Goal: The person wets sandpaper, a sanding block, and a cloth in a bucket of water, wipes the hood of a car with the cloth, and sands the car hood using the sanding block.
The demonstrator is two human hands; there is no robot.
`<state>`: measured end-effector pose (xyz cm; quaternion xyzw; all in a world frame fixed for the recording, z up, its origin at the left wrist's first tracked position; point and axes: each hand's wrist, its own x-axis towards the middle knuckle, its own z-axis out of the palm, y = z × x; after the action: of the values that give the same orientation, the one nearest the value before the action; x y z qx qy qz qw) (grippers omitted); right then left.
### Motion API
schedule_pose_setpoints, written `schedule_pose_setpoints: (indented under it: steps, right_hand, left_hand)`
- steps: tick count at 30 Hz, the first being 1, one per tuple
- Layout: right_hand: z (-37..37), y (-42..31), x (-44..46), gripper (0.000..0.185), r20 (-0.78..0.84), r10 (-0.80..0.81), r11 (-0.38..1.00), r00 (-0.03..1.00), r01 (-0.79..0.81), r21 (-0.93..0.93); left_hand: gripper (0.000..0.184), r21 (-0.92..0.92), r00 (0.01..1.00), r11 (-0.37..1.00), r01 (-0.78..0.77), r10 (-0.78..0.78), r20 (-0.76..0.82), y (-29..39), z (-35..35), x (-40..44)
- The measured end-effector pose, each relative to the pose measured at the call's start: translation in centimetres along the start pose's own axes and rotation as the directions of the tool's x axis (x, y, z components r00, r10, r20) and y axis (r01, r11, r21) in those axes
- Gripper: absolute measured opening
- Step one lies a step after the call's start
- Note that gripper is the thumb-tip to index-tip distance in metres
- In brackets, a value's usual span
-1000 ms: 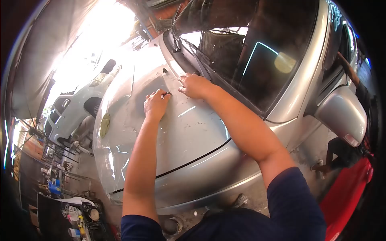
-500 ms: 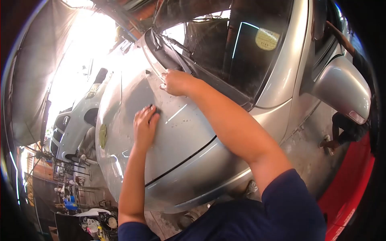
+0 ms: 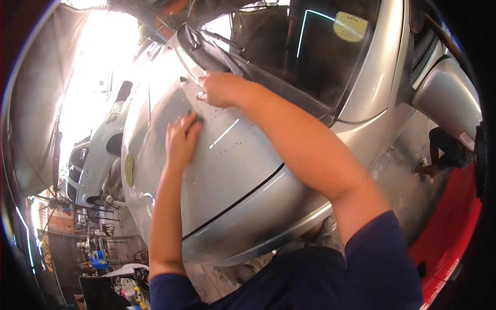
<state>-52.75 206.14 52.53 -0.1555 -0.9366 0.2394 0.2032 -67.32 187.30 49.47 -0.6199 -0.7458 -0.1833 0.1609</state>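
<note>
On the silver car hood (image 3: 222, 170), my left hand (image 3: 181, 138) lies over a grey patch, its fingers bent around a small dark thing that the fingers mostly hide. My right hand (image 3: 219, 89) rests higher up, by the hood's rear edge below the windshield (image 3: 315, 62). Its thumb and forefinger are apart with nothing visible between them; the other fingers are curled out of sight. A small black piece (image 3: 183, 79) sits on the hood left of my right hand. Dark specks (image 3: 232, 146) dot the paint below my right hand.
A side mirror (image 3: 448, 95) juts out at right, above a crouching person's legs (image 3: 439, 155) and a red panel (image 3: 449, 232). At left are another silver car (image 3: 98, 160), a person beside it, and racks. A cluttered black bin (image 3: 98, 292) stands lower left.
The view has shifted. My left hand has moved on the hood from beside my right hand to lower left of it. My right hand's fingers, earlier spread flatter, are now more curled.
</note>
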Motion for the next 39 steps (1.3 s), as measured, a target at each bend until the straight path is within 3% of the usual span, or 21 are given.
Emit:
schedule_pose_setpoints:
  steps: [2,5,6,9,12,14,17,22,26,29,32,35,39]
  right_hand:
    - [0.3,0.3,0.3,0.057,-0.024,-0.025,1.0,0.999,0.025,-0.005]
    - [0.9,1.0,0.9,0.056,-0.096,-0.036,0.999,0.995,0.035,-0.01]
    - [0.9,0.8,0.4,0.056,-0.11,-0.04,0.999,0.993,0.04,0.002]
    - [0.1,0.2,-0.2,0.057,-0.106,-0.035,0.999,0.994,0.038,0.021]
    - [0.6,0.6,0.3,0.057,-0.092,-0.057,0.998,0.994,0.059,0.017]
    - [0.5,0.7,0.5,0.057,-0.095,-0.066,0.998,0.993,0.068,0.011]
    - [0.3,0.2,-0.1,0.057,-0.104,-0.055,0.998,0.993,0.057,0.02]
    - [-0.1,0.2,0.0,0.056,-0.061,-0.018,1.0,0.998,0.017,-0.015]
    - [-0.2,-0.4,0.2,0.055,-0.048,-0.042,0.999,0.998,0.041,-0.007]
    - [0.0,-0.4,-0.2,0.054,-0.053,-0.037,0.999,0.998,0.037,-0.005]
    - [-0.4,-0.1,-0.4,0.052,-0.049,-0.039,0.999,0.998,0.039,-0.003]
    - [0.7,-0.1,0.1,0.05,-0.02,-0.037,0.997,0.999,0.036,-0.063]
    - [1.6,0.4,0.9,0.047,0.026,-0.035,0.994,0.999,0.038,-0.105]
  left_hand:
    - [0.038,-0.101,0.99,0.986,0.135,-0.131,0.045,-3.1,0.9,4.5]
    - [0.039,0.045,0.993,0.992,0.121,-0.12,-0.016,-2.3,1.4,3.5]
    - [0.039,0.04,0.998,0.999,0.034,-0.032,-0.058,-1.6,1.1,1.6]
    - [0.039,0.031,0.998,0.999,-0.018,0.02,-0.061,2.6,-1.1,-3.8]
    - [0.039,0.076,0.998,0.997,-0.025,0.029,-0.057,-0.9,0.0,-0.4]
    - [0.039,0.004,0.984,0.985,0.175,-0.175,0.045,-2.0,0.0,4.3]
    - [0.039,0.029,0.965,0.965,0.261,-0.26,-0.006,-3.7,1.8,7.6]
    - [0.038,0.014,0.995,0.995,-0.099,0.099,-0.015,-1.4,0.0,0.2]
    - [0.038,-0.005,0.997,0.998,-0.068,0.067,-0.03,-3.3,0.9,2.0]
    - [0.037,-0.079,0.978,0.975,0.209,-0.205,0.047,-5.9,2.1,7.5]
    - [0.036,-0.045,0.98,0.979,0.2,-0.2,0.006,-5.1,2.6,6.2]
    - [0.037,0.005,0.999,1.0,-0.011,0.011,-0.041,-2.9,1.2,0.9]
    - [0.037,0.011,0.998,0.998,0.06,-0.06,0.003,-4.3,1.5,2.5]
